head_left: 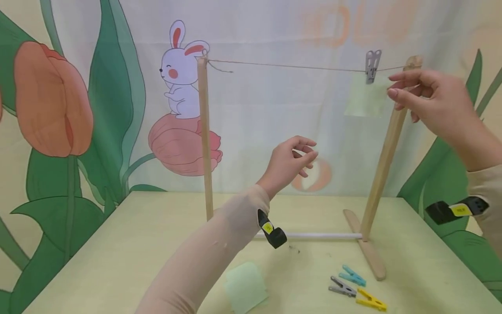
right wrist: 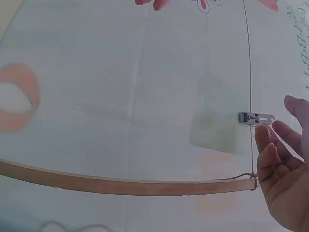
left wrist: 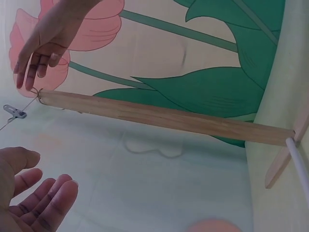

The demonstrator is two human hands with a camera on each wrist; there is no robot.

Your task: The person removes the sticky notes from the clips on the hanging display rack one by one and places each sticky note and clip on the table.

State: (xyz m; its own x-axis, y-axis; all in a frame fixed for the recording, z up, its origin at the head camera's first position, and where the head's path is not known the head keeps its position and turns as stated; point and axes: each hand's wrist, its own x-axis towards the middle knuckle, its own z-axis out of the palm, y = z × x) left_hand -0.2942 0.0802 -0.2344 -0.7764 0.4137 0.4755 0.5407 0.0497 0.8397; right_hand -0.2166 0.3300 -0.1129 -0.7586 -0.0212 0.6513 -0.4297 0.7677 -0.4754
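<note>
A grey clothespin clips a pale green paper square to a thin string. Just right of the clothespin is my right hand, its fingers loosely bent and holding nothing. From the right wrist view, its fingertips lie close to the clothespin; whether they touch it I cannot tell. My left hand hovers in front of the frame, below the string, with relaxed fingers and nothing in them. The left wrist view shows the left hand apart from the wooden post.
Two wooden posts, left and right, carry the string; a white rod joins them low down. On the table lie a blue clothespin, a grey one, a yellow one and green paper squares.
</note>
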